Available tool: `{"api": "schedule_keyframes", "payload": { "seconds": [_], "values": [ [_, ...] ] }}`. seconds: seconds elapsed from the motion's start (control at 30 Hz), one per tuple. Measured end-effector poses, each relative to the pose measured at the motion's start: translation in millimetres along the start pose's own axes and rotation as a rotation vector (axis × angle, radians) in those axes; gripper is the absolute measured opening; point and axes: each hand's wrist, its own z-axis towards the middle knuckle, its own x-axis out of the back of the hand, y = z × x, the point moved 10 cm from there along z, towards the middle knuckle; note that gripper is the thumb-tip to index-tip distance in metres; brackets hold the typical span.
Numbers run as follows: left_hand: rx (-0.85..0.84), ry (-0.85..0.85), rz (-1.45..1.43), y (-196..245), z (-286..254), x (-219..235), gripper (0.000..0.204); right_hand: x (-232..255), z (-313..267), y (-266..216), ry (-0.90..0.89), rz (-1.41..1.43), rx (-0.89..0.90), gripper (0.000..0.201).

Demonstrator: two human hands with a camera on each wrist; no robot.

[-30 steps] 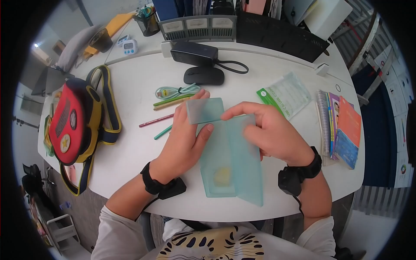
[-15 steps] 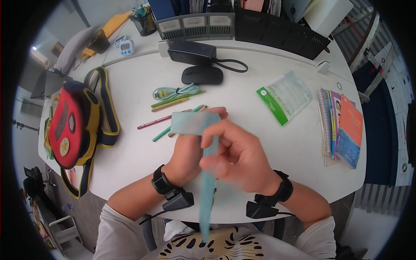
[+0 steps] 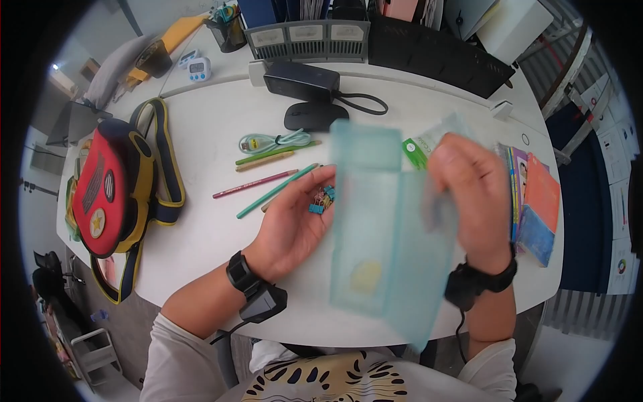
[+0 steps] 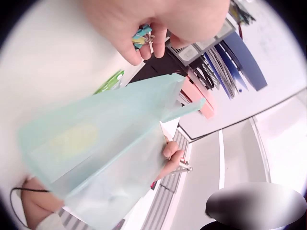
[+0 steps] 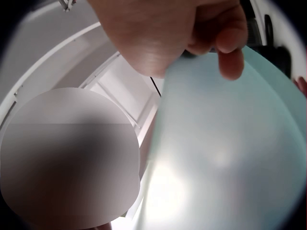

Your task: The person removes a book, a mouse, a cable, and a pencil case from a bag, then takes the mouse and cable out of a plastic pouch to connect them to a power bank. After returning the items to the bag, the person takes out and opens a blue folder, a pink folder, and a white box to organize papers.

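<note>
Step (judged): readying opened case for filling | Left hand (image 3: 291,224): loosely curled, cupping binder clips (image 3: 317,209) | Right hand (image 3: 472,197): fingers bent, gripping right panel of frosted teal pencil case (image 3: 368,208), over desk (image 3: 201,268) between hands | Next calls for (judged): steadying case, tipping clips in

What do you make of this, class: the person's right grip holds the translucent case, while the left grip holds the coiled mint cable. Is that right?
Not quite: the left grip holds small clips, some of them blue. The head view shows this, with the coiled mint cable lying on the desk. The right grip does hold the translucent case.
</note>
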Motion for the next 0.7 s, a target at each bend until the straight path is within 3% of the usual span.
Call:
{"api": "schedule_keyframes", "payload": {
  "seconds": [0.07, 0.13, 0.2, 0.23, 0.3, 0.43, 0.57, 0.63, 0.7],
  "values": [
    [-0.054, 0.009, 0.160, 8.1, -3.8, -8.4, 0.029, 23.6, 7.0, -0.9, 0.024, -0.025, -0.009, 0.033],
    [-0.105, 0.024, 0.321, 13.1, -5.3, -8.4, 0.027, 56.6, 9.0, 1.2, 0.216, -0.059, -0.055, 0.034],
    [-0.255, -0.045, 0.652, 26.1, -6.2, -13.5, 0.028, 74.5, 9.5, 1.9, 0.292, -0.094, -0.118, 0.033],
    [-0.256, -0.046, 0.652, 28.0, -7.9, -13.8, 0.028, 87.7, 7.6, 5.6, 0.370, -0.128, -0.181, 0.033],
    [-0.306, -0.061, 0.856, 33.2, -11.7, -22.1, 0.029, 105.3, 9.4, 14.2, 0.380, -0.133, -0.193, 0.032],
    [-0.354, -0.093, 0.864, 35.3, -12.1, -27.1, 0.026, 142.1, 9.9, 35.2, 0.447, -0.215, -0.224, 0.032],
    [-0.445, -0.035, 0.862, 54.8, -15.5, -25.2, 0.022, 167.5, 9.5, 60.5, 0.458, -0.178, -0.293, 0.028],
    [-0.481, 0.033, 0.902, 66.7, -18.3, -27.9, 0.017, 163.0, 14.7, 71.9, 0.226, -0.121, -0.278, 0.018],
    [-0.459, 0.029, 0.878, 71.6, -17.3, -20.0, 0.016, 167.3, 12.7, 70.3, 0.143, -0.177, -0.300, 0.011]
  ]
}}
